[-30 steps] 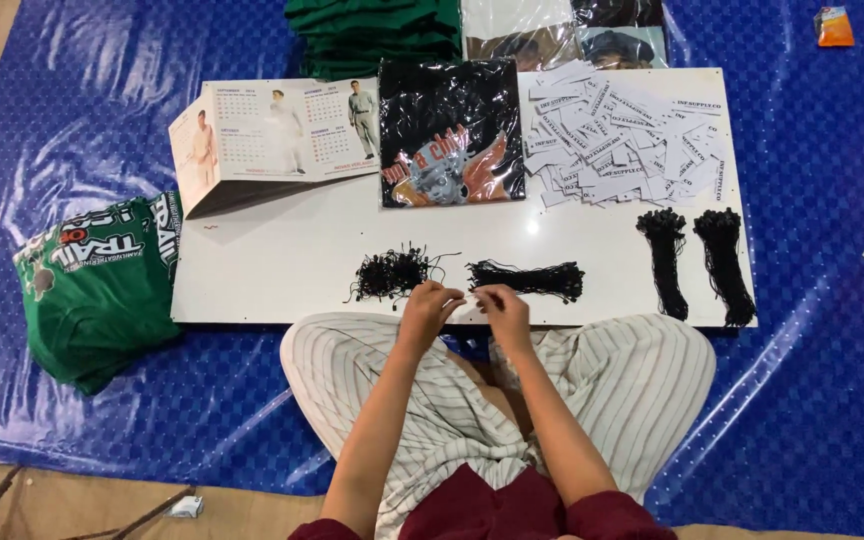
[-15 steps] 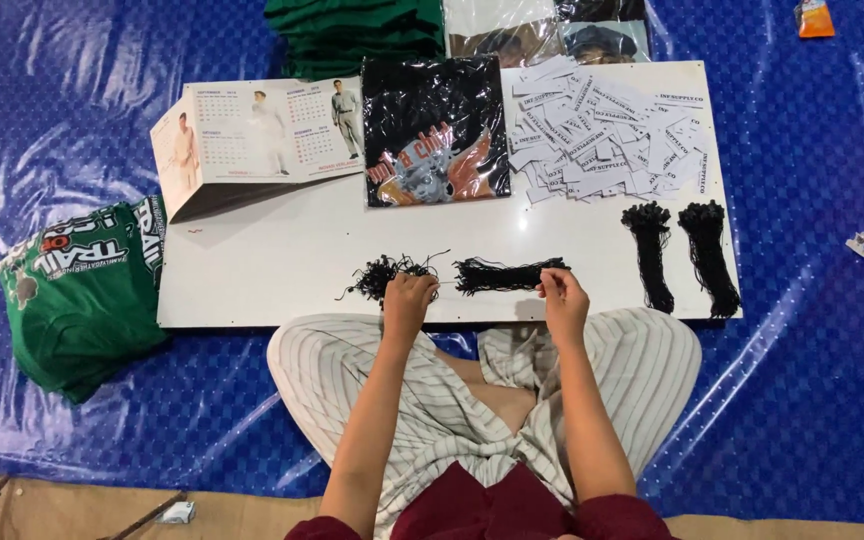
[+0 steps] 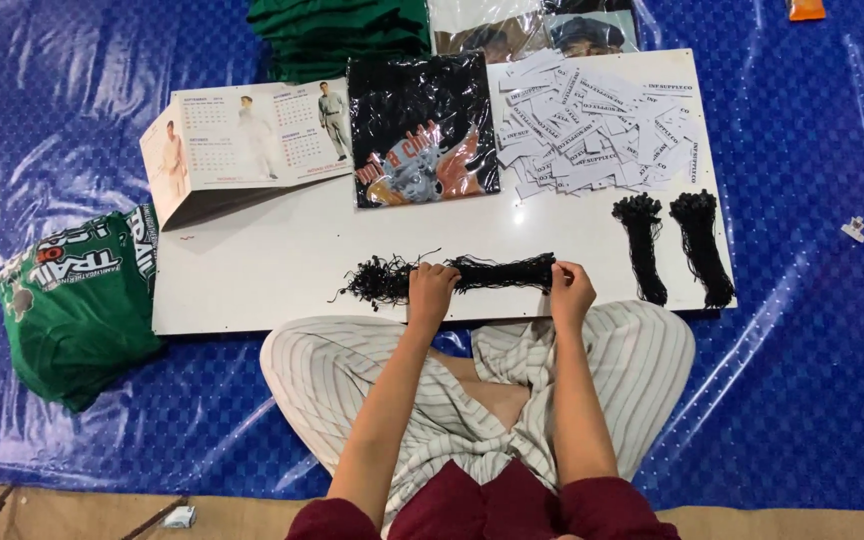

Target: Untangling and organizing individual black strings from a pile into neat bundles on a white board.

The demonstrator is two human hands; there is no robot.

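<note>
The left hand (image 3: 432, 292) grips the bundle of black strings (image 3: 502, 272) mid-length; the right hand (image 3: 570, 290) pinches its far end, flat on the counter (image 3: 252, 280). Loose strands left of the left hand could tangle if tugged unevenly.

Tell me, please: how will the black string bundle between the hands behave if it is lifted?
The black string bundle would probably sag: it is thin loose cords, frayed at its left end. It looks light. The left hand and right hand hold it at two places, so strands may slip out.
</note>
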